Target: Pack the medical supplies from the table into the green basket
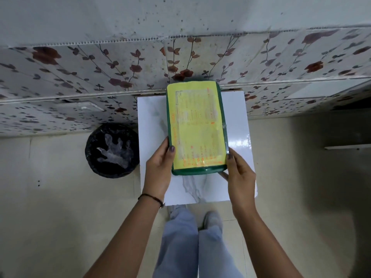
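A green basket (192,171) lies lengthwise over a small white table (152,117). Its top is covered by a yellow sheet (198,125) with orange print under clear plastic, so its contents are hidden. My left hand (159,167) grips the basket's near left corner, thumb on the rim. My right hand (239,173) grips the near right corner, thumb on the rim and fingers beneath. No loose medical supplies show on the table.
A black bin (112,150) lined with a dark bag and holding a clear plastic glove stands on the floor left of the table. A flower-patterned wall (80,77) runs behind the table. My legs and feet (192,237) are below the table's near edge.
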